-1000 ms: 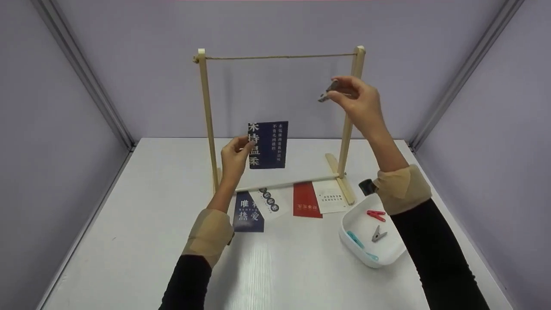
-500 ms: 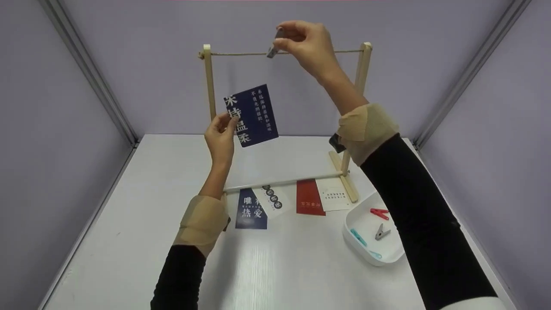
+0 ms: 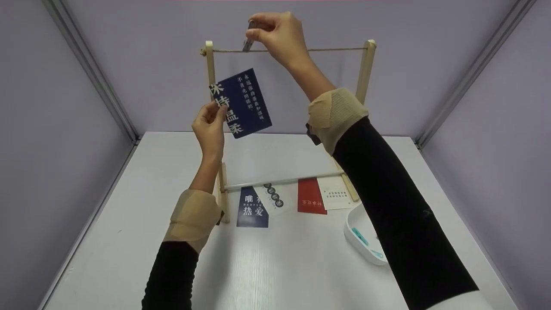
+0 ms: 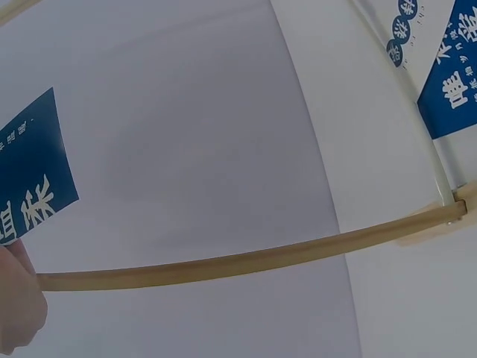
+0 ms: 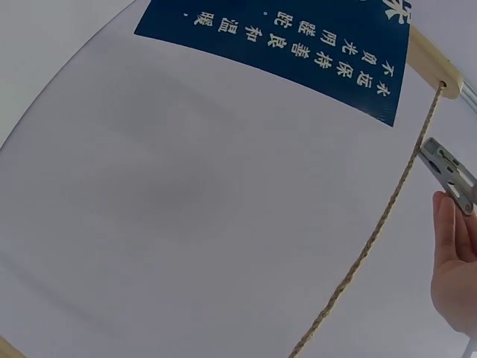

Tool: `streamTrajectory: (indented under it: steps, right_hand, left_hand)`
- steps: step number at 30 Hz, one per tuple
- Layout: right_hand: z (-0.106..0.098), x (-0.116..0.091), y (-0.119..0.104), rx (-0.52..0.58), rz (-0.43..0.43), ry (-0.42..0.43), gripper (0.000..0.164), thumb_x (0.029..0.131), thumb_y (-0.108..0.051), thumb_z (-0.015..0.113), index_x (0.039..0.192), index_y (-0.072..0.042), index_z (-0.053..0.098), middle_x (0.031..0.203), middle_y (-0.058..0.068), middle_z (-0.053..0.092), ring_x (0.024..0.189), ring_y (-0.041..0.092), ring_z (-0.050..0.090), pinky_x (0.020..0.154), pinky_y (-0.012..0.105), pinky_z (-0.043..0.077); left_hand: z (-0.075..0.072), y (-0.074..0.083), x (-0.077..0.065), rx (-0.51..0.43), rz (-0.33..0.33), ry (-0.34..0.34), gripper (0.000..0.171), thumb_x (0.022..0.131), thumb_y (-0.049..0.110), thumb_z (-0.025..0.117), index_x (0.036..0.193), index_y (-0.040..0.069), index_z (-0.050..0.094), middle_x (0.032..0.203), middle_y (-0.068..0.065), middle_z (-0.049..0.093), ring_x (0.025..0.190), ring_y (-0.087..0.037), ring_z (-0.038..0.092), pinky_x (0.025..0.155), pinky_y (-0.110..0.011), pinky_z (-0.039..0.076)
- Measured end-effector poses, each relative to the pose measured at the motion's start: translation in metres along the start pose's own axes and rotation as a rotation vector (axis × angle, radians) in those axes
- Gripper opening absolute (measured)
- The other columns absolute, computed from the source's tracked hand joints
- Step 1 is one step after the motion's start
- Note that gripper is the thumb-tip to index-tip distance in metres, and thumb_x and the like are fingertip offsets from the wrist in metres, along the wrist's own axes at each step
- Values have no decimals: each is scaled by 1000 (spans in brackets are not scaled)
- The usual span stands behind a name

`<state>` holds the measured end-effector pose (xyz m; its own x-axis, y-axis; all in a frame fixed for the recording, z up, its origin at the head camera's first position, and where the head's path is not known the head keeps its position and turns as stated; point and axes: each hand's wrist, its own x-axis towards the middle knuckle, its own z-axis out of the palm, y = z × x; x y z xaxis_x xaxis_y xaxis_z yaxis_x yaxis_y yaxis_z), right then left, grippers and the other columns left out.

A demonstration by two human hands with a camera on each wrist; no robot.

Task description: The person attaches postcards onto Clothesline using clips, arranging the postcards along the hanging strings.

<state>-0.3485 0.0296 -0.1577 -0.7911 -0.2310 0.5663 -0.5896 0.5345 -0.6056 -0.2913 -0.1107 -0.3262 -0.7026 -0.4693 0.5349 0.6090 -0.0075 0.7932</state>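
My left hand (image 3: 209, 129) pinches a dark blue card (image 3: 243, 103) with white lettering by its left edge. The card is tilted and sits just below the twine (image 3: 335, 49), which runs between the two wooden posts. Above the twine, my right hand (image 3: 282, 38) pinches a grey clothespin (image 3: 248, 39) by its handles, its nose pointing down right at the twine. In the right wrist view the tip of the clothespin (image 5: 447, 170) overlaps the twine near a post top, with the card's corner close by. The left wrist view shows part of the card (image 4: 37, 160) beside the fingers.
A wooden frame with a left post (image 3: 210, 64) and right post (image 3: 366, 71) stands on the white table. At its foot lie a blue card (image 3: 252, 215), white cards and a red card (image 3: 311, 198). A white bin (image 3: 355, 245) with blue clothespins is partly behind the right sleeve.
My right hand has carried the grey clothespin left and up from near the right post to the twine. My left hand has raised the card up and left, tilting it.
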Motion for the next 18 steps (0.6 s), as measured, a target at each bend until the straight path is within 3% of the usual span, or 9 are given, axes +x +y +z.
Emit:
streamTrajectory:
  steps: [9, 18]
  right_hand:
    - [2, 2, -1, -58, 33, -3, 24, 83, -19, 68, 104, -7, 70, 94, 1, 69, 83, 4, 62, 72, 15, 44]
    - [6, 0, 1, -32, 37, 8, 24, 83, -20, 67, 102, -6, 70, 95, 2, 69, 85, 4, 63, 73, 15, 46]
  left_hand:
    - [1, 1, 0, -73, -58, 31, 20, 86, 0, 62, 102, -12, 59, 88, -14, 62, 82, -22, 59, 77, -30, 50]
    - [2, -2, -2, -97, -59, 53, 19, 86, 1, 61, 101, -10, 60, 87, -11, 62, 83, -22, 58, 79, -30, 49]
